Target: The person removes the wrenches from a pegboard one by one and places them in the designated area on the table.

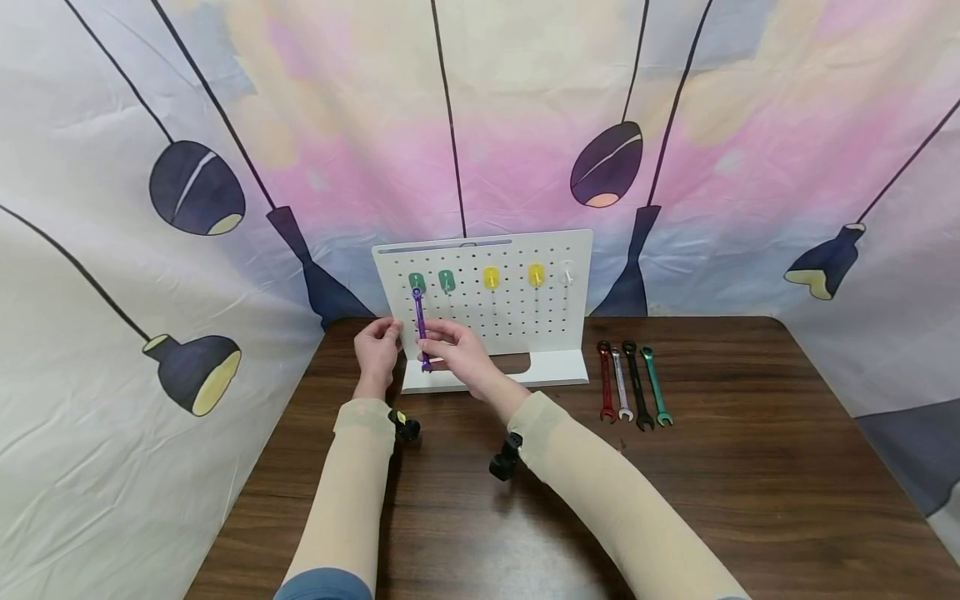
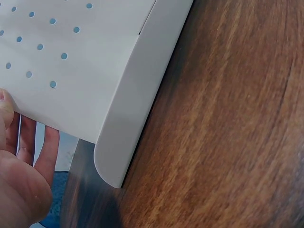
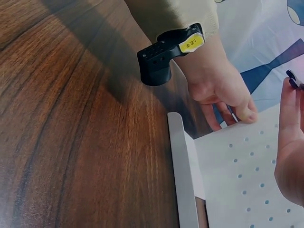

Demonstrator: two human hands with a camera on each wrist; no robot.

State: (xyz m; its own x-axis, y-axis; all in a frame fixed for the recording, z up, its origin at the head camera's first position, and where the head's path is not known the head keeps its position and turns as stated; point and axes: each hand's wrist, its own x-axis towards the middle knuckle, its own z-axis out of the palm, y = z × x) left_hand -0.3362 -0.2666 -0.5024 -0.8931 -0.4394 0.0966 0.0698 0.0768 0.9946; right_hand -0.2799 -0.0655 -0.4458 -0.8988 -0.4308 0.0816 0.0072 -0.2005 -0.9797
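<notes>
A white pegboard (image 1: 517, 310) stands upright on its base at the back of the table. My left hand (image 1: 377, 352) grips the board's left edge, thumb on the front face and fingers (image 2: 47, 152) behind it. Between thumb and fingers, my right hand (image 1: 463, 357) holds a purple wrench (image 1: 420, 327) upright before the board's left side. The wrench's upper ring end overlaps the leftmost green hook (image 1: 417, 279) in the head view. Only a dark end of the wrench (image 3: 293, 80) shows in the right wrist view, above my right fingers.
Another green hook (image 1: 447, 279), two yellow hooks (image 1: 491, 276) and a clear hook (image 1: 567, 271) sit along the board. Right of the base lie a red wrench (image 1: 606, 379), silver wrench (image 1: 621, 383), black wrench (image 1: 637, 385) and green wrench (image 1: 656, 386). A printed cloth hangs behind.
</notes>
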